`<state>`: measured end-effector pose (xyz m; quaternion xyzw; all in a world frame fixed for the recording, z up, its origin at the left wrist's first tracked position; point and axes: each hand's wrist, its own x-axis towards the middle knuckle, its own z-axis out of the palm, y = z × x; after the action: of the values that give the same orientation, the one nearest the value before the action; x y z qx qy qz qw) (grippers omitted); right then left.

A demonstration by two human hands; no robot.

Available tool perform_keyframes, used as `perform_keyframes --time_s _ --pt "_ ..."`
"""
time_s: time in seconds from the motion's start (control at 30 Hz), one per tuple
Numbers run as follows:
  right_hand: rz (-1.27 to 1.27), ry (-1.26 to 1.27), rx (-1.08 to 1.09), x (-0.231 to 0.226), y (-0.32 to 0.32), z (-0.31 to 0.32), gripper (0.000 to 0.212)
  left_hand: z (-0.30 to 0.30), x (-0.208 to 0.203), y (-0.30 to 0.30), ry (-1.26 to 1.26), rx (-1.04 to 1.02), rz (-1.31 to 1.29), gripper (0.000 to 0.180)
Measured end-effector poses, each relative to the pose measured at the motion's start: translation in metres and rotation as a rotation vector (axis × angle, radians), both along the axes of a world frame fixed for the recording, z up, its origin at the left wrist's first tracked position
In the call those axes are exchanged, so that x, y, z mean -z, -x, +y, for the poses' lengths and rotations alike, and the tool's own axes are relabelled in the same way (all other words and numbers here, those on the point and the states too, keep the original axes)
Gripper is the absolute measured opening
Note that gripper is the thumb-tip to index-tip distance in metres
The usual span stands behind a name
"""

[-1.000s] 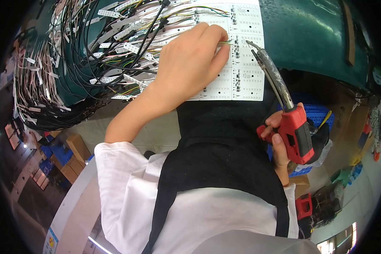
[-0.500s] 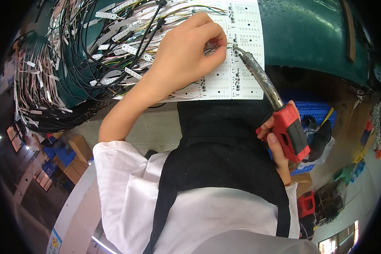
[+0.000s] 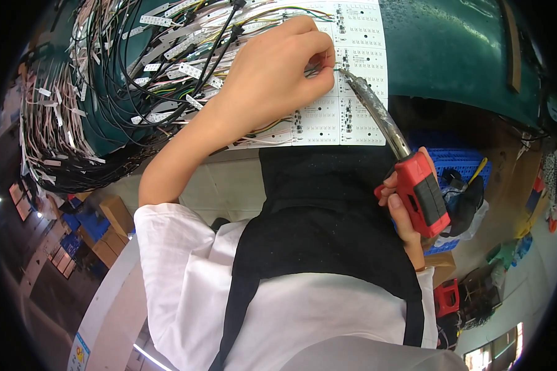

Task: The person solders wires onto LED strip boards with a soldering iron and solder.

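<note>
My left hand [image 3: 281, 71] is closed in a pinch over the white circuit board panel [image 3: 370, 123]. Thin wires [image 3: 336, 69], one of them green, poke out from its fingertips toward a row of small parts on the panel. From the lower right, my right hand [image 3: 403, 213] grips a red and black soldering gun [image 3: 422, 195]. Its long metal barrel slants up and left, with the tip at the wire ends beside my left fingertips. Whether the tip touches the board is too small to tell. Other wires, yellow, green and red, run onto the panel's upper section.
A tangle of black cables [image 3: 114, 80] with white strips lies to the left on the green table [image 3: 439, 55]. A wooden strip [image 3: 512, 46] lies at the right. Below the table, a blue plastic basket [image 3: 458, 162] holds dark items. Cardboard boxes [image 3: 116, 213] stand at the far left.
My left hand has shifted slightly right, its fingertips closer to the soldering tip. The soldering gun has moved a little left and down. Both grips are unchanged.
</note>
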<state>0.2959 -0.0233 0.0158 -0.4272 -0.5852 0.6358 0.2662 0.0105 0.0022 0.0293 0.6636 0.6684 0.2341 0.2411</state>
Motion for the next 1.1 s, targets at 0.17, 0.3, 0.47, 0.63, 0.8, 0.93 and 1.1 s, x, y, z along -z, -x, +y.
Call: perform_keyframes --time_s 0.17,0.3,0.47,0.63,0.8,0.93,1.1 --pt "0.186 0.091 0.046 -0.001 -0.002 0.004 0.070 -0.001 0.004 0.001 -0.038 0.005 0.006 0.008" --pt "0.284 0.170 0.095 -0.004 0.001 0.003 0.074 -0.004 0.003 0.000 -0.031 -0.002 0.046 0.011" --pt "0.300 0.177 0.121 -0.003 -0.001 0.004 0.075 -0.014 -0.005 0.002 -0.150 0.018 0.021 0.016" --pt "0.145 0.186 0.094 -0.006 0.002 0.005 0.079 -0.019 -0.005 -0.003 -0.211 -0.060 -0.035 0.021" --pt "0.148 0.228 0.113 -0.008 0.007 0.004 0.081 -0.014 0.008 0.003 -0.255 -0.019 -0.173 0.016" --pt "0.134 0.244 0.095 -0.003 0.004 0.004 0.083 -0.009 0.009 0.000 -0.259 -0.055 -0.111 0.011" --pt "0.202 0.262 0.088 0.001 0.003 0.007 0.071 -0.005 0.011 -0.001 -0.146 -0.091 -0.153 0.007"
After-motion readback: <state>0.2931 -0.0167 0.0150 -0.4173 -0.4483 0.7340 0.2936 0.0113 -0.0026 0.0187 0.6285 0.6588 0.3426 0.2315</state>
